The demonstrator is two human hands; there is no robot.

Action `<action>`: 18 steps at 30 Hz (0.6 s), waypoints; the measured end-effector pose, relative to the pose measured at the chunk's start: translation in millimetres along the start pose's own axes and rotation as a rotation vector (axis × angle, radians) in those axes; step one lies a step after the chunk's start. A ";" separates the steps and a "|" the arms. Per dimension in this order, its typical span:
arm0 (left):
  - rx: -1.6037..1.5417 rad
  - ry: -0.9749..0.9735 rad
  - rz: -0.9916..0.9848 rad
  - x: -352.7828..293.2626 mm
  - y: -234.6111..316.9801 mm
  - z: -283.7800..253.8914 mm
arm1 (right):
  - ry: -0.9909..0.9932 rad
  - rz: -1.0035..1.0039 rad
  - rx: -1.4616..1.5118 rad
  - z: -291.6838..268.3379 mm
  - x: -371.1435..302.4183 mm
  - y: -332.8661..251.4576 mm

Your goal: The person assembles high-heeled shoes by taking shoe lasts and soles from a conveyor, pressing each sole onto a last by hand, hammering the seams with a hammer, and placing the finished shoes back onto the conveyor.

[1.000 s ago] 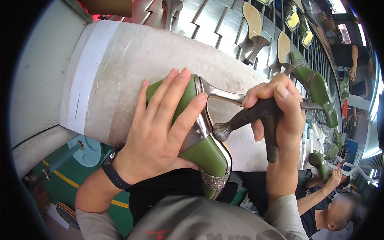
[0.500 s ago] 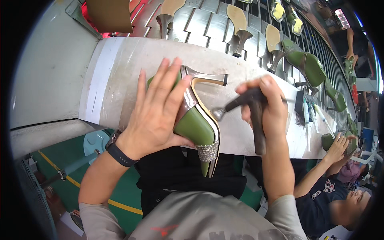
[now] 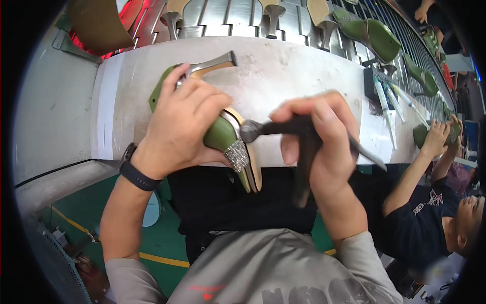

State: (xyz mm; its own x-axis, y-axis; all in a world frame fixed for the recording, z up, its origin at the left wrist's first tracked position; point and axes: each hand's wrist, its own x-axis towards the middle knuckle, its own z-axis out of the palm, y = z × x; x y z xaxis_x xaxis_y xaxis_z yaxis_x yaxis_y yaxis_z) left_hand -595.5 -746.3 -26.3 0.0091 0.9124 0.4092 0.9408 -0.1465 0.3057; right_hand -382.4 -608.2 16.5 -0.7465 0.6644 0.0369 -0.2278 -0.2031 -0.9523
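Note:
My left hand (image 3: 182, 119) is wrapped round a green high-heeled shoe (image 3: 218, 134) lying on its side, with its pointed toe past the table's near edge. A silvery glitter band crosses the toe, and the metallic heel points to the far right. Closed round a dark hammer (image 3: 302, 147), my right hand (image 3: 329, 134) brings its round face against, or very near, the sole edge by the glitter band. The hammer's handle hangs down blurred, and its thin claw end sticks out to the right of my fist. My palm hides much of the shoe's middle.
Beyond the pale worktable (image 3: 283, 71) runs a metal slat conveyor (image 3: 225, 15) carrying several heeled shoes (image 3: 374, 35). Toward the right of the table stands a dark box (image 3: 374, 83) with syringe-like tubes. A co-worker's hands (image 3: 439, 137) hold another green shoe at far right.
My left hand has moved left with the shoe and turned it slightly. The hammer has shifted left and nearer, from the mid-sole edge toward the toe. My view has shifted too.

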 end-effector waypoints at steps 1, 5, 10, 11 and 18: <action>0.016 -0.002 -0.010 -2.5 -1.0 2.1 | -0.038 0.013 0.015 -1.1 8.0 2.5; 0.012 -0.025 -0.009 -9.4 -5.3 1.1 | -0.095 -0.047 -0.367 15.8 32.2 -18.8; -0.013 0.000 -0.003 -3.5 0.3 0.9 | 0.106 -0.347 -0.299 -18.6 -1.9 -42.9; -0.014 -0.001 -0.005 -2.5 0.2 1.6 | 0.113 -0.382 -0.291 -19.2 -4.1 -39.0; 0.019 -0.002 -0.021 -13.7 -10.4 1.0 | -0.032 -0.049 -0.347 17.5 12.9 -14.2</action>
State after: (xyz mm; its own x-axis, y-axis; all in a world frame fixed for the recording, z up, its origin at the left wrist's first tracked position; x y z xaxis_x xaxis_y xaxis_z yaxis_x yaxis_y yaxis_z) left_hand -605.1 -756.9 -36.0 -0.0099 0.9161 0.4009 0.9472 -0.1199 0.2974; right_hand -399.7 -609.4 35.9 -0.7603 0.6434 0.0894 -0.0419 0.0887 -0.9952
